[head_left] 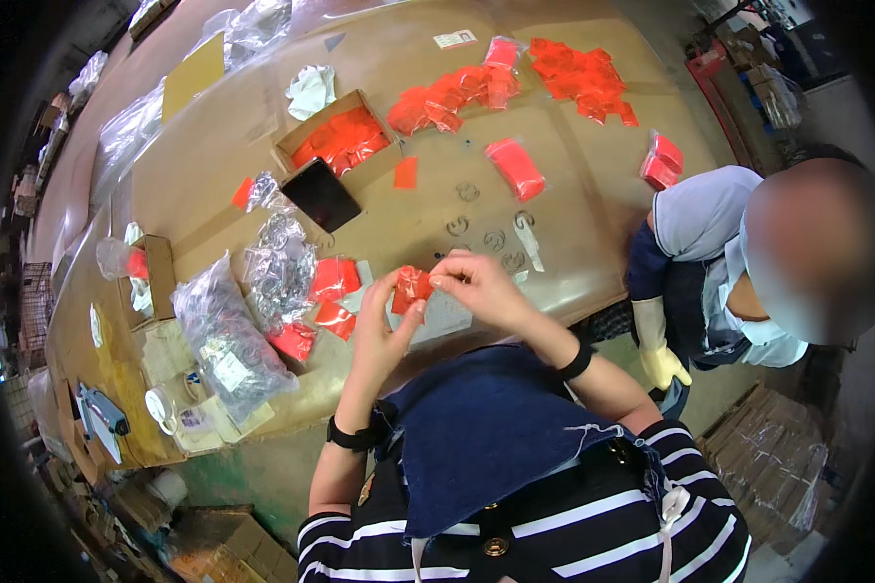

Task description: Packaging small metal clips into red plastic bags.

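Note:
Close to the table's near edge, my left hand (381,316) grips a small red plastic packet (411,289) between thumb and fingers. My right hand (481,286) pinches the packet's right edge, its fingertips closed together. What lies inside the packet, I cannot make out. Just left of my hands lie more red packets (334,279) and a heap of clear bags with small metal-looking pieces (280,260). Beyond my right hand, several dark curved rings (494,239) are scattered beside a white strip (528,241). A pale sheet (441,318) lies partly under my hands.
A cardboard box of red packets (284,148) stands farther back, a black flat object (321,192) against it. Red packets (583,78) spread across the far side. A large filled plastic bag (226,340) sits at left. At right, a person (710,209) wears a pale glove.

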### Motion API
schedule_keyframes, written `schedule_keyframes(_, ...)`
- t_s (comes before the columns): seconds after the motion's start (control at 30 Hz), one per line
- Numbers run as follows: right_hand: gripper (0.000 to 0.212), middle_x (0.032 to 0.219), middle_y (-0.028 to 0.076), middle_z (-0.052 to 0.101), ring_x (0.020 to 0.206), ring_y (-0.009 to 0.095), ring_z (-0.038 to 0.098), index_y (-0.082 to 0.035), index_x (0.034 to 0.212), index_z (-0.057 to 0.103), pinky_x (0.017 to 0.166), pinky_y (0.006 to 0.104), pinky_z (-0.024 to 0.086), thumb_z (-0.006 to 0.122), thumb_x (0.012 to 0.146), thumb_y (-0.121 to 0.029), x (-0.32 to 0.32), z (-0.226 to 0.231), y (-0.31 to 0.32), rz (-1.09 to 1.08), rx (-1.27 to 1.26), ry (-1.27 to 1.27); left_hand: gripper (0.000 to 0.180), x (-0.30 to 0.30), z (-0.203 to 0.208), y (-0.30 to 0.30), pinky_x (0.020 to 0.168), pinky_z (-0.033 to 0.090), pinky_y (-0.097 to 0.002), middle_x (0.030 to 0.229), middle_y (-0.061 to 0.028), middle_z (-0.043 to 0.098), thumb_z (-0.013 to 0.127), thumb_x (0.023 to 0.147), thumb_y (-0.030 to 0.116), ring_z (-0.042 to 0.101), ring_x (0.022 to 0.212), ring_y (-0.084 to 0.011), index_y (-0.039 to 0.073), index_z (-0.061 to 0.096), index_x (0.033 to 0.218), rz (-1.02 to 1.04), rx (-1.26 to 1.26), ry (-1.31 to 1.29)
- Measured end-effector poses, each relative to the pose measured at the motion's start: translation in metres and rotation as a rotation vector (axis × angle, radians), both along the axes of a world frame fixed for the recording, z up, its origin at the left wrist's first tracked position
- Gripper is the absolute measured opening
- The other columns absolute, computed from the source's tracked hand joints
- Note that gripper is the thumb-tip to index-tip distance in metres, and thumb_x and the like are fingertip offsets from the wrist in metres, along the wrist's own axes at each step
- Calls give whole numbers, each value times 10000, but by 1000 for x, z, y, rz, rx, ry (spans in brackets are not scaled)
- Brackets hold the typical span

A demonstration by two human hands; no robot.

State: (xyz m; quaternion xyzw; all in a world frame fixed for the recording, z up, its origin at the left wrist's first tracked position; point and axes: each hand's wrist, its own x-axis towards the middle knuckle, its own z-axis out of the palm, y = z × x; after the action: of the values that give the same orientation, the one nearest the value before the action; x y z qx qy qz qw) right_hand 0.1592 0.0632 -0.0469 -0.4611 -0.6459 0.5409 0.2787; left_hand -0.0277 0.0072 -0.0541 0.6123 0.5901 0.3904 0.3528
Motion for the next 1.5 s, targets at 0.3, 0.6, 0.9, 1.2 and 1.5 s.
schedule_keyframes(0.3, 125, 767, 94, 591, 802, 289, 592, -86, 838, 668, 678, 403, 471, 649, 830, -209, 23, -4, 20, 73, 384, -425, 338, -8, -7, 3, 894, 453, -305, 1063, -63, 639, 622, 913, 153, 595, 996, -153, 20, 565, 1218, 74, -115, -126)
schedule_keyframes(0.6, 122, 766, 57, 575, 727, 209, 568, -72, 844, 671, 648, 330, 452, 667, 844, -194, -3, 2, 9, 166, 57, -100, 97, -11, -5, 1, 854, 440, -323, 904, -72, 649, 651, 870, 96, 598, 911, -211, 11, 612, 893, 36, -277, -293)
schedule_keyframes(0.9, 85, 760, 68, 611, 736, 165, 621, -47, 855, 669, 639, 302, 468, 662, 827, -127, -10, -31, -4, 363, 97, -190, 134, -23, -32, -31, 801, 460, -362, 881, -118, 648, 665, 845, 104, 614, 886, -300, 35, 647, 958, -123, -147, 8)
schedule_keyframes(1.2, 271, 831, 50, 693, 724, 121, 665, -6, 1043, 655, 602, 256, 519, 573, 952, -247, -50, 18, 130, -161, -269, 231, 296, -77, -76, -53, 875, 438, -440, 1057, -160, 586, 646, 802, 121, 544, 989, -346, 16, 582, 1072, 172, 33, 726)
schedule_keyframes(1.5, 271, 850, -3, 676, 703, 55, 581, -62, 1094, 651, 573, 222, 469, 556, 963, -280, -45, -29, 78, 105, -348, 69, 143, -93, -91, -44, 705, 490, -374, 886, -138, 602, 630, 819, 66, 599, 808, -284, 0, 594, 941, 128, 111, 658)
